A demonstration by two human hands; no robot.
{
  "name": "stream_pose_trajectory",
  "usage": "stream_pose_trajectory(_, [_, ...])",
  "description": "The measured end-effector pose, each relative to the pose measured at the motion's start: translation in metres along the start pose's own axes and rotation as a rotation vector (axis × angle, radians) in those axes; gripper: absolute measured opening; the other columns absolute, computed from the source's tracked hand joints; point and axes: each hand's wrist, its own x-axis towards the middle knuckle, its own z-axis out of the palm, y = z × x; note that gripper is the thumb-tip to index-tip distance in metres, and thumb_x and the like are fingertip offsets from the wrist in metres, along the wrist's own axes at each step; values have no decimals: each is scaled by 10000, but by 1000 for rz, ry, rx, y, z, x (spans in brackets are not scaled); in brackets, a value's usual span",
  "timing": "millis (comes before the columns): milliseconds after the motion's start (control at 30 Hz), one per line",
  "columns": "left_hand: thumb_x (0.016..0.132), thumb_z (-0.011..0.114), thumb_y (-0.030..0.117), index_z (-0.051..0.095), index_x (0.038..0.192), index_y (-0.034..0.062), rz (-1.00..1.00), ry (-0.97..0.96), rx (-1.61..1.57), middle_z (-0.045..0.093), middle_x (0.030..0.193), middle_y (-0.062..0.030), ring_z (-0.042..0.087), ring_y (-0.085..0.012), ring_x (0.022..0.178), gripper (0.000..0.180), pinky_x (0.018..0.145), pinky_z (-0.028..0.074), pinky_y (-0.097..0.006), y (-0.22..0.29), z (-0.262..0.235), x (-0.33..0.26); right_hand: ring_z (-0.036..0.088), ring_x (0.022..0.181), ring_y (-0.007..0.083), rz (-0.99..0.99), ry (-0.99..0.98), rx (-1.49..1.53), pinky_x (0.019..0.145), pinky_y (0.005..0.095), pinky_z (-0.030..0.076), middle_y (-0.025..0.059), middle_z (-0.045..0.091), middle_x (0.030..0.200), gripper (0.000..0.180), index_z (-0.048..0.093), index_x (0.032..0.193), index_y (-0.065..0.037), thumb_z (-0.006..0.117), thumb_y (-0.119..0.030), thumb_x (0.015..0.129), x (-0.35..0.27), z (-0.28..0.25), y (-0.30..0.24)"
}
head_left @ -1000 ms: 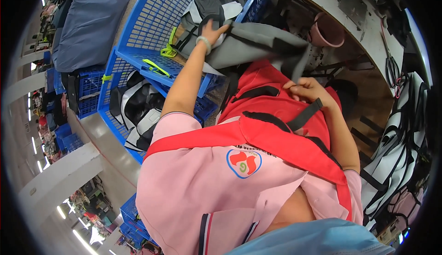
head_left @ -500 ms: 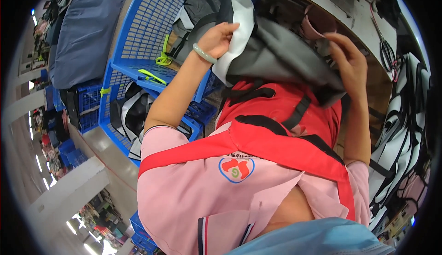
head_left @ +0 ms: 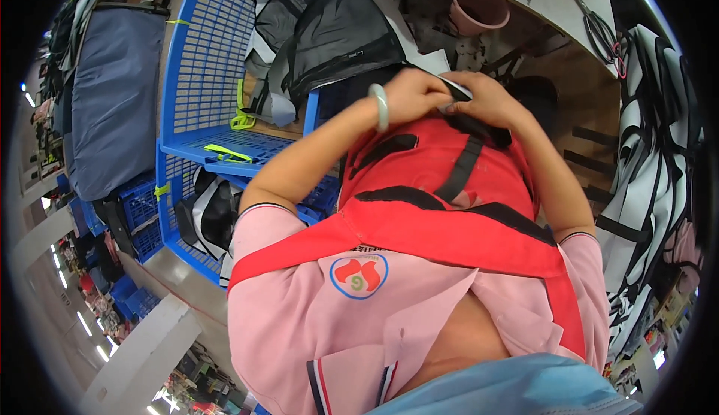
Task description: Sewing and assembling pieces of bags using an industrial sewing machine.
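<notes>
My left hand [head_left: 410,94], with a pale green bangle on the wrist, and my right hand [head_left: 487,100] meet over my lap, fingertips touching. Both pinch the near edge of a black and grey bag piece [head_left: 337,37]. That piece stretches away from my hands and lies over the edge of a blue plastic crate [head_left: 202,63]. Under my hands, on my lap, rests a red bag piece [head_left: 442,168] with black straps. I wear a pink shirt and a red apron.
The blue crate holds more grey and black bag pieces [head_left: 273,18] and yellow-green ties [head_left: 225,153]. A pink bowl [head_left: 479,10] and scissors [head_left: 599,25] lie on the work table ahead. Black and white fabric pieces [head_left: 644,160] hang at the right. A grey-blue bundle [head_left: 112,93] sits left.
My left hand drew the grey and black piece out of the crate toward me. Both hands then came down from holding it high and met at its near edge.
</notes>
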Motion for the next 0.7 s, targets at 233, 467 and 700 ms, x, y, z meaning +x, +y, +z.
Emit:
stream_pose_trajectory(233, [791,633,90,649,1028,71,433,86,1068,601,1133,-82,527,-299,1098,239,1025,359,-360,-20,-74,5,576,1009,366,-188,358,-424,896,430,438,191,648,1020,274,679,1048,-80,626,-247,838,8,14,5])
stream_pose_trajectory(467, [785,642,229,690,820,60,186,-145,995,614,838,-109,586,-331,835,180,753,472,-406,36,-79,16,596,834,385,-100,173,-206,716,433,468,177,641,848,204,645,995,-81,575,-229,874,-8,-42,-4])
stream_pose_trajectory(700, [775,707,109,671,805,5,423,46,574,578,737,-111,570,-267,641,115,585,437,-299,176,-55,-20,599,1032,301,-356,-2,-87,906,375,458,139,635,1111,486,568,1242,-57,688,-205,795,-69,-122,-74])
